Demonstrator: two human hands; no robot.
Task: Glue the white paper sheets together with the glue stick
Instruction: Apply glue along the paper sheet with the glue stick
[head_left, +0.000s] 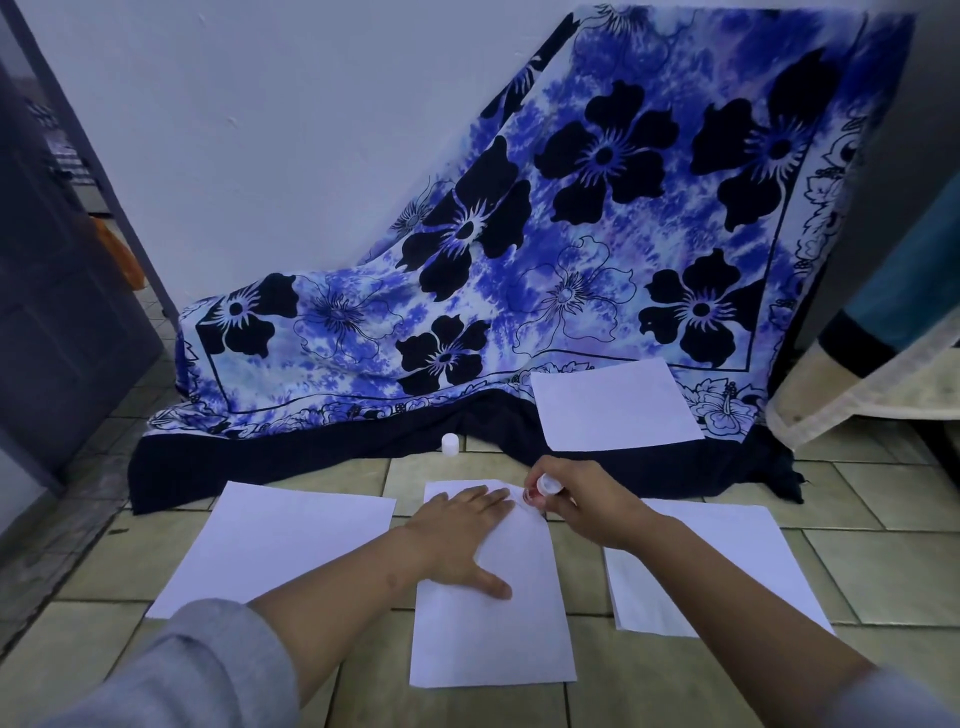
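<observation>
R grip (582, 506) holds glue stick (546, 487), L grip (467, 535) presses sheet (493, 642)

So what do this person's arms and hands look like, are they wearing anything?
Both arms are in light grey fabric sleeves. The left sleeve ends near the elbow, leaving the forearm bare. The right sleeve shows only at the picture's corner. The left hand and right hand are bare, with no gloves, watch or rings visible.

Head camera | I can read no text, brand, number or sign in this view | red band on the glue stick (545, 487): too small and blurred for me to read
</observation>
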